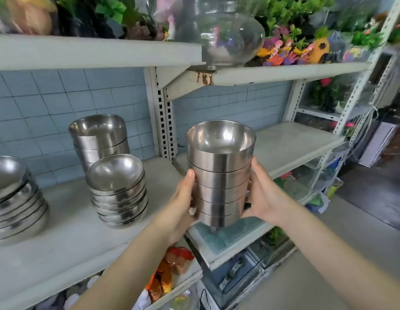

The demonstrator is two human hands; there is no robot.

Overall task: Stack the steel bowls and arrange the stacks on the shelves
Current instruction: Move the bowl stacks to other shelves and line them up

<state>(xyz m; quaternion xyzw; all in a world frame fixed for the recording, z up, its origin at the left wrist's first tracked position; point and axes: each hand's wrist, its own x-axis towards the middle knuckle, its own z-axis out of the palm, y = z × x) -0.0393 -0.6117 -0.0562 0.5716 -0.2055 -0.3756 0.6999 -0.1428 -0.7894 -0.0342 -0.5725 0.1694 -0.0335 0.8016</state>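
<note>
Item: steel bowl stack [220, 175]. We are gripping it between left hand [183, 204] and right hand [261, 193], holding it above the right shelf [295, 144]; placement step pending, needing level lowering.

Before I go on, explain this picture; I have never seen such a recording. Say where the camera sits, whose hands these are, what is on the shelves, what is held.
No machine here: a person wears one wide-angle camera on the head, looking forward and down, so both bare arms are that person's own. The left hand and right hand grip the held stack of nested steel bowls from either side, near the front edge of the right shelf. On the left shelf stand three more bowl stacks: rear stack, front stack and edge stack. A glass vase sits above.
</note>
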